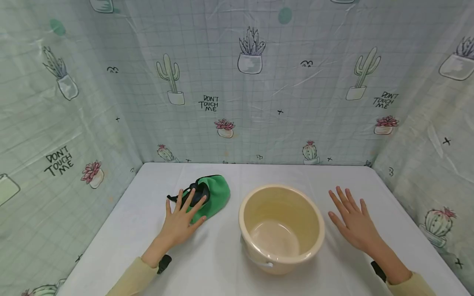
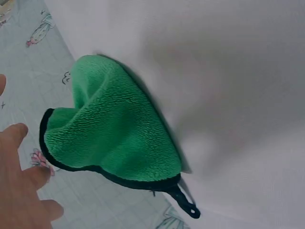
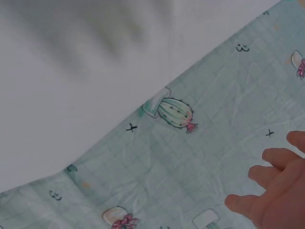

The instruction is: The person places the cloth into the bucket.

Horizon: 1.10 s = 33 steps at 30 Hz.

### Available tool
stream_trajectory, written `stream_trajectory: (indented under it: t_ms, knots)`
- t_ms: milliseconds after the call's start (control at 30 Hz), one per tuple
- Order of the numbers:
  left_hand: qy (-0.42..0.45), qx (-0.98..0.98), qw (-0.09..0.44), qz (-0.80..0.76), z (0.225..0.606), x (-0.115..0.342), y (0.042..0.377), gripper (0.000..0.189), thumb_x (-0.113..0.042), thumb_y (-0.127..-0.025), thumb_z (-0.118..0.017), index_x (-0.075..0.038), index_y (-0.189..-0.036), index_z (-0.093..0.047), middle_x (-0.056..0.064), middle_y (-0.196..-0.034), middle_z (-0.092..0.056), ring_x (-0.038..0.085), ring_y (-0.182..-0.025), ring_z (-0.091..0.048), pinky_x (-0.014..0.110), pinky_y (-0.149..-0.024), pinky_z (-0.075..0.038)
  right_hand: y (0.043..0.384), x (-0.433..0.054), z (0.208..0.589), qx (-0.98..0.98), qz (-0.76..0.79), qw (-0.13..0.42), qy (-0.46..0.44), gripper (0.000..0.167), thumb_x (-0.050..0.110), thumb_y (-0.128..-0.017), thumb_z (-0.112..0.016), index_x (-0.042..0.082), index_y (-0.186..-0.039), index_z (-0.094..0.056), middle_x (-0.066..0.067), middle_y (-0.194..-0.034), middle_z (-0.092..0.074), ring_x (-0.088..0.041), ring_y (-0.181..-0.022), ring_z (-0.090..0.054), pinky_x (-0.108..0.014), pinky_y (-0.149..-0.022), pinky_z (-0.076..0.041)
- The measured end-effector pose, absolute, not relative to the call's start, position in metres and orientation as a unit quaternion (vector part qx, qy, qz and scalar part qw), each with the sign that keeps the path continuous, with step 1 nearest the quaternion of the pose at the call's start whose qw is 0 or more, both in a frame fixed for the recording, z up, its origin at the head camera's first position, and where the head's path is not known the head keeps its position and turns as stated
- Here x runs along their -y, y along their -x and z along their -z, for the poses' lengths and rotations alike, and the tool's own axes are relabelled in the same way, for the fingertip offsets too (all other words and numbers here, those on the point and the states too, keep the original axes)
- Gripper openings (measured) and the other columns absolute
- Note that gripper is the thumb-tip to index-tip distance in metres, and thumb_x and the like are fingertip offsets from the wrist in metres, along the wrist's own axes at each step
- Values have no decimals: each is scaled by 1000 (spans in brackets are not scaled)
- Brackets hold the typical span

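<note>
A green fleecy cloth (image 1: pixel 219 193) with black edging and a black hanging loop lies crumpled on the left part of the table. Over its near edge my left hand (image 1: pixel 180 225) hovers with fingers spread, holding nothing. In the left wrist view the cloth (image 2: pixel 114 129) shows its folded pile beside the fingers. A cream bucket (image 1: pixel 279 263) with a handle folded down stands upright at the middle, and its inside shows nothing in it. To the right of the bucket, my right hand (image 1: pixel 354 226) is held above the table, fingers extended and apart from any object.
The white table (image 1: pixel 222 255) is bounded behind and at both sides by sheets (image 1: pixel 274 94) printed with cacti and lettering. Dark bands (image 1: pixel 164 264) sit at both wrists, next to pale yellow sleeves.
</note>
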<state>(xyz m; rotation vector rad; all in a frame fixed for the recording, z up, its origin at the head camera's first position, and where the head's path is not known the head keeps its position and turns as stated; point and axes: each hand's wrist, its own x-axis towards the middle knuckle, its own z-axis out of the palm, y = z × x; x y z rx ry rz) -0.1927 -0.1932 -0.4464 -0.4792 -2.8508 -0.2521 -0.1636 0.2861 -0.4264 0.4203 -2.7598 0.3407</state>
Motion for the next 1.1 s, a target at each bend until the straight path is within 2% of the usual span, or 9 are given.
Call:
stream_trajectory:
  t_ms: [67,267,333,400,567,800,1100]
  knots:
    - [168,974,118,92,448,194,196,61,-53,-86,-46,-35,-140,-25,6,-151,-15,34,-139,3,70,-98,-4,162,-284,423,965,-129,167,-155,62,35,-93,-42,18,-145,-13,-10,-151,-9,-11,-138,13,-51,-108,13]
    - [187,970,112,107,450,199,205,62,-50,-85,-49,-32,-140,-28,8,-149,-19,36,-138,0,70,-99,-2,157,-273,413,956,-161,175,-174,59,30,-93,-44,17,-144,-18,-12,-149,-20,-21,-140,-4,-46,-112,4]
    - [193,969,115,102,450,200,209,61,-50,-85,-50,-31,-140,-29,9,-149,-21,37,-138,-1,69,-99,-3,154,-269,407,952,-172,177,-182,58,28,-92,-45,17,-143,-21,-12,-147,-24,-21,-140,-9,-46,-112,0]
    - [199,968,122,95,449,200,213,60,-49,-86,-50,-30,-139,-30,9,-148,-22,38,-138,-3,69,-99,-6,152,-264,402,948,-181,180,-193,56,26,-92,-46,17,-142,-24,-11,-147,-26,-17,-140,-9,-44,-112,-3]
    - [218,961,147,87,445,200,225,60,-46,-85,-53,-26,-139,-33,10,-148,-22,43,-135,-7,70,-97,-13,147,-251,391,933,-186,202,-234,53,20,-90,-50,16,-140,-31,-7,-147,-26,-19,-139,-13,-36,-111,-10]
    - [234,958,153,61,447,201,246,64,-47,-84,-54,-28,-140,-29,10,-150,-14,43,-136,-4,69,-98,-14,148,-234,385,924,-183,185,-281,52,19,-89,-51,18,-139,-34,-1,-149,-21,-21,-139,-12,-45,-99,-21]
    - [269,953,140,24,455,198,271,67,-52,-82,-54,-28,-139,-30,11,-149,-17,44,-135,-8,70,-97,-15,150,-222,382,918,-185,142,-321,54,20,-89,-52,14,-139,-33,-3,-150,-17,-25,-139,-11,-48,-97,-20]
